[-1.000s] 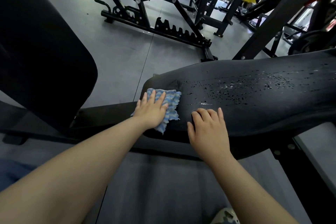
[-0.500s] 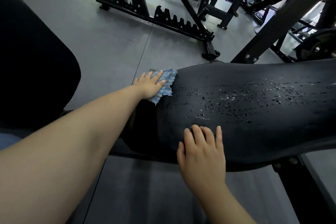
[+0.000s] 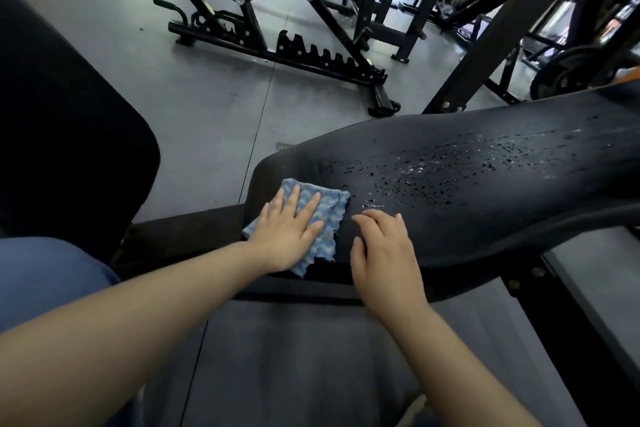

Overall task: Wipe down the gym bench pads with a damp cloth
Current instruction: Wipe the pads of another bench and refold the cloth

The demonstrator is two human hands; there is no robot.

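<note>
Currently the soft, limp blue-and-white ribbed cloth (image 3: 327, 218) is pressed flat under the spread left hand (image 3: 289, 234) at the near end of the black, droplet-beaded padded bench surface (image 3: 467, 184); it is best handled by palm pressure. The right hand (image 3: 382, 250), fingers loosely bent, rests beside it, holding nothing.

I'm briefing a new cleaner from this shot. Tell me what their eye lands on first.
First, the left hand pressing a blue cloth flat on the near end of the black pad. Next, water droplets scattered across the pad to the right of the cloth. The right hand rests on the pad's near edge beside the cloth.
</note>
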